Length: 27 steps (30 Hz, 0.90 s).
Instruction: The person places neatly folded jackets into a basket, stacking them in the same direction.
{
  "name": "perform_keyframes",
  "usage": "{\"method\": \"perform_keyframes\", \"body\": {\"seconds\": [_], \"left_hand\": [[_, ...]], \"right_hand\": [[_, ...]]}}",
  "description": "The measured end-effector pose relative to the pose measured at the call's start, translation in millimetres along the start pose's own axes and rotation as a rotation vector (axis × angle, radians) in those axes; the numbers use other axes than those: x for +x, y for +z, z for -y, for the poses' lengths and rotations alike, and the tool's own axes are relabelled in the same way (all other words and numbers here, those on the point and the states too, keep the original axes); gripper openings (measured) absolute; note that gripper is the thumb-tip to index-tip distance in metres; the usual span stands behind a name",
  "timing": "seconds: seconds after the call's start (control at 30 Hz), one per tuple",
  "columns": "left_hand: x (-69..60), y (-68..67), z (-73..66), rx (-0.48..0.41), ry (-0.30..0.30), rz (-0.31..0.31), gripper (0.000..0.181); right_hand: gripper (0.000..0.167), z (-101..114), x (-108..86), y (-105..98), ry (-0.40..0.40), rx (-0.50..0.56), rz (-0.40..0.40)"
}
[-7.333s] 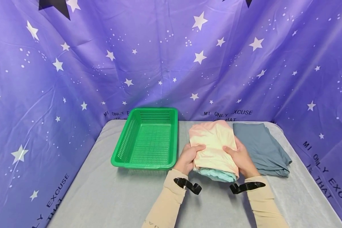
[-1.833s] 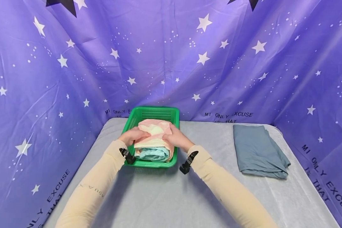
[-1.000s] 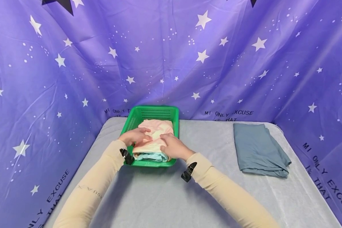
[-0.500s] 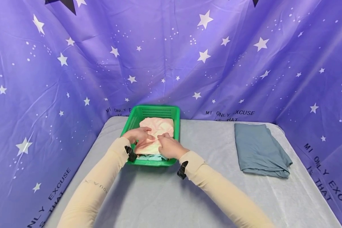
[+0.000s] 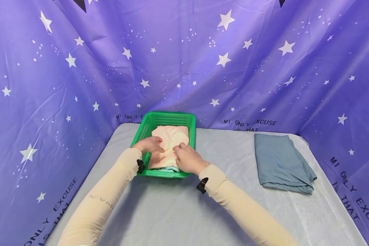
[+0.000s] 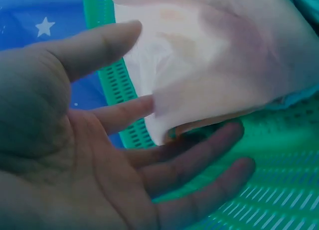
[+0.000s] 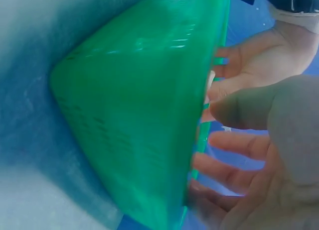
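Inside the green basket (image 5: 167, 175) lies a folded pale pink and yellow cloth (image 5: 172, 135), with a mint-green cloth (image 5: 169, 168) showing under its near edge. My left hand (image 5: 150, 145) is over the basket's left side; in the left wrist view that hand (image 6: 114, 155) has spread fingers beside the pink cloth (image 6: 214, 75), fingertips at its edge, not curled round it. My right hand (image 5: 189, 159) is over the basket's right near side, fingers at the cloth. In the right wrist view its fingers (image 7: 234, 172) are parted and partly hidden behind the basket wall (image 7: 144, 105).
A folded grey-blue cloth (image 5: 283, 164) lies at the right of the grey-covered table (image 5: 172, 212). A purple curtain (image 5: 178, 61) with white stars surrounds the table's back and sides.
The pink cloth and the mint one went from the table into the basket, carried by both hands. The hands have since loosened their grip, and the bundle sits lower and flatter.
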State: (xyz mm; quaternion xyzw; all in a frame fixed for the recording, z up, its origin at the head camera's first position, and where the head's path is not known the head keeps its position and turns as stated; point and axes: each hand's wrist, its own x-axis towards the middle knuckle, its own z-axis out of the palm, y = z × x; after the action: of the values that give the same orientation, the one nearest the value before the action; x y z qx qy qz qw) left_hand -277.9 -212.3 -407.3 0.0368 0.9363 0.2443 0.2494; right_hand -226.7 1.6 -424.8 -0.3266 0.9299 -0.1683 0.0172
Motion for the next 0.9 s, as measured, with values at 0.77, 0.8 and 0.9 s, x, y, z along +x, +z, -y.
{"method": "perform_keyframes", "body": {"seconds": [0.77, 0.8, 0.9], "left_hand": [[13.3, 2.9, -7.8, 0.209, 0.09, 0.083, 0.054], [15.0, 2.5, -7.5, 0.208, 0.082, 0.093, 0.054], [19.8, 1.4, -7.5, 0.225, 0.077, 0.108, 0.056]], "right_hand": [[0.022, -12.1, -2.5, 8.5, -0.085, -0.124, 0.131], [0.022, -12.0, -1.5, 8.7, -0.083, -0.131, 0.145], [0.027, -12.3, 1.5, 9.7, -0.076, -0.127, 0.18]]}}
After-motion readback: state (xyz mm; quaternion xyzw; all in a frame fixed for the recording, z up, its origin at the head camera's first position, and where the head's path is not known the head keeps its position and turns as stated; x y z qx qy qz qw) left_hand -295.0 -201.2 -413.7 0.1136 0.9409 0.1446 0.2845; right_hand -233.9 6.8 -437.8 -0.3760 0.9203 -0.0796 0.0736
